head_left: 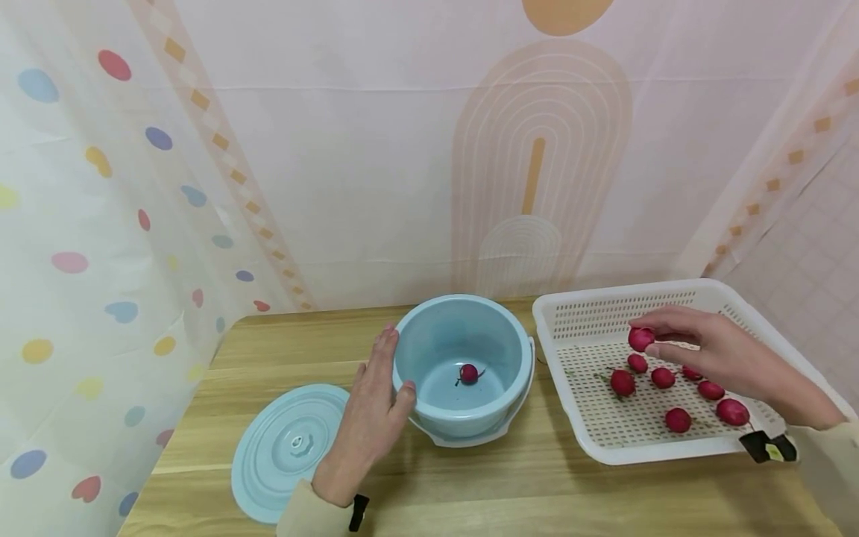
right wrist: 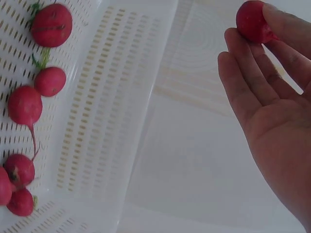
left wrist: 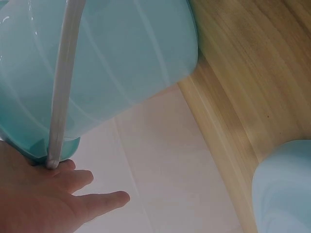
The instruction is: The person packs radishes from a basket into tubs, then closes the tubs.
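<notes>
In the head view a red radish (head_left: 640, 339) is pinched between the thumb and fingertips of my right hand (head_left: 705, 347), held above the white basket. The right wrist view shows the same radish (right wrist: 252, 22) at the fingertips, with the other fingers extended. My left hand (head_left: 372, 406) touches the left side of a light blue bucket (head_left: 463, 421) at its rim, fingers fairly straight. One radish (head_left: 469, 374) lies on the bucket's floor. Several more radishes, such as a large one (head_left: 622, 382), lie in the white perforated basket (head_left: 661, 453) under my right hand.
A round light blue lid (head_left: 282, 447) lies on the wooden table (head_left: 496, 485), left of the bucket and partly behind my left forearm. The bucket's white handle (head_left: 517, 410) hangs down at its front and right. A patterned curtain (head_left: 376, 186) stands behind the table.
</notes>
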### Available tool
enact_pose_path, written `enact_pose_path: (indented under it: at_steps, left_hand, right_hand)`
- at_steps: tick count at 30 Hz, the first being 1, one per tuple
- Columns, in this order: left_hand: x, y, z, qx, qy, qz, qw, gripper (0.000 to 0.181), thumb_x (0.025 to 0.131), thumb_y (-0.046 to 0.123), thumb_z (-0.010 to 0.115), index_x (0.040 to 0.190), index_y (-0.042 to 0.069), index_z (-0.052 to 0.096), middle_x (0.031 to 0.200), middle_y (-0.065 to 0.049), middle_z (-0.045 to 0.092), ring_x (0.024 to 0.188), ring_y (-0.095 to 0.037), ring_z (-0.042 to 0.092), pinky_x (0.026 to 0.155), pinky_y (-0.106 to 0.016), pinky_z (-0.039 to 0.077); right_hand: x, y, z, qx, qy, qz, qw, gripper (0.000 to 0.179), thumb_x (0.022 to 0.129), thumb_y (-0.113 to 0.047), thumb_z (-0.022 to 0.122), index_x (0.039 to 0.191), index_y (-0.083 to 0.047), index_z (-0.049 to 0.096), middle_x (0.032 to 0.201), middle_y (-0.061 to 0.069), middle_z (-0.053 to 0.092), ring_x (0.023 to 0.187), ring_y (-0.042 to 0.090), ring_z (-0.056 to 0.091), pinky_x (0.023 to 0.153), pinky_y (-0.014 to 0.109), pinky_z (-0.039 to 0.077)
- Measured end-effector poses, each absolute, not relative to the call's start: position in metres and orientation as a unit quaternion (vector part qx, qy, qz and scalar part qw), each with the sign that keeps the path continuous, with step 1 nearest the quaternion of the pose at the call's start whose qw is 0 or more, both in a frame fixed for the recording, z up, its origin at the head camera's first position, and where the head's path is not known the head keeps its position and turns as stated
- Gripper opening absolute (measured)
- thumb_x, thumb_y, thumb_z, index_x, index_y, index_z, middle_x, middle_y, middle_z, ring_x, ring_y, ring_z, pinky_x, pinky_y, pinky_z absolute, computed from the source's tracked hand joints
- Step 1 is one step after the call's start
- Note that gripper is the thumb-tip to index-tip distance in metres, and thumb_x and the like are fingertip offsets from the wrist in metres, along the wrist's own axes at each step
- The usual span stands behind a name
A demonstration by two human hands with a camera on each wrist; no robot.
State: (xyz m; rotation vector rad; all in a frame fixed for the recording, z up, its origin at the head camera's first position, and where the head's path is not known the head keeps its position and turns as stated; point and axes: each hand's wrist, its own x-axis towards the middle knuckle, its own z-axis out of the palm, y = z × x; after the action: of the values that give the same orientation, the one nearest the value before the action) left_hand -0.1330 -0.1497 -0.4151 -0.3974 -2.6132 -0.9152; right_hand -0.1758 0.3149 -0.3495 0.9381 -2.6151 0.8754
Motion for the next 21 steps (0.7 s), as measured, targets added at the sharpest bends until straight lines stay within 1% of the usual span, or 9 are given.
enact_pose_path:
  at_steps: [6, 10, 13, 16, 21]
  left_hand:
    - [-0.132, -0.149, -0.415, -0.14, -0.92, -0.322, 0.171, 0.072, 0.097, 0.027, 0.049, 0.162, 0.002, 0.029, 0.169, -0.012, 0.028, 0.155, -0.033, 0.028, 0.115, -0.072, 0.027]
    - [-0.132, -0.149, -0.415, -0.141, -0.92, -0.32, 0.175, 0.073, 0.097, 0.027, 0.049, 0.162, 0.002, 0.028, 0.169, -0.012, 0.028, 0.154, -0.033, 0.028, 0.115, -0.072, 0.027]
    - [-0.132, -0.149, -0.415, -0.142, -0.92, -0.32, 0.176, 0.073, 0.097, 0.026, 0.05, 0.162, 0.002, 0.028, 0.17, -0.011, 0.027, 0.154, -0.033, 0.029, 0.114, -0.072, 0.027]
    - [-0.132, -0.15, -0.415, -0.144, -0.919, -0.321, 0.178, 0.072, 0.097, 0.025, 0.051, 0.162, 0.001, 0.028, 0.17, -0.01, 0.027, 0.154, -0.033, 0.028, 0.114, -0.072, 0.027]
    - [-0.132, -0.15, -0.416, -0.143, -0.92, -0.32, 0.177, 0.073, 0.097, 0.026, 0.05, 0.162, 0.001, 0.028, 0.17, -0.01, 0.027, 0.155, -0.032, 0.027, 0.115, -0.072, 0.026]
  right_hand:
    - [-0.165, 0.307, -0.353, 0.312, -0.877, 0.338, 0.14, 0.043, 0.086, 0.01, 0.074, 0.126, -0.004, 0.072, 0.122, -0.023, 0.066, 0.111, -0.013, 0.057, 0.091, 0.004, 0.043]
    - [-0.157, 0.299, -0.354, 0.29, -0.878, 0.352, 0.147, 0.043, 0.087, 0.007, 0.075, 0.128, -0.005, 0.072, 0.126, -0.026, 0.062, 0.115, -0.013, 0.054, 0.093, 0.003, 0.041]
    - [-0.151, 0.292, -0.353, 0.268, -0.882, 0.359, 0.144, 0.042, 0.088, 0.003, 0.076, 0.129, -0.008, 0.072, 0.127, -0.026, 0.061, 0.115, -0.013, 0.054, 0.093, 0.003, 0.041]
    - [-0.146, 0.285, -0.353, 0.259, -0.882, 0.364, 0.15, 0.042, 0.087, 0.002, 0.078, 0.128, -0.009, 0.073, 0.126, -0.022, 0.063, 0.114, -0.012, 0.055, 0.092, 0.004, 0.043]
    - [-0.14, 0.273, -0.352, 0.257, -0.879, 0.364, 0.17, 0.044, 0.085, 0.001, 0.08, 0.126, -0.013, 0.074, 0.126, -0.009, 0.068, 0.117, -0.01, 0.054, 0.094, 0.004, 0.04]
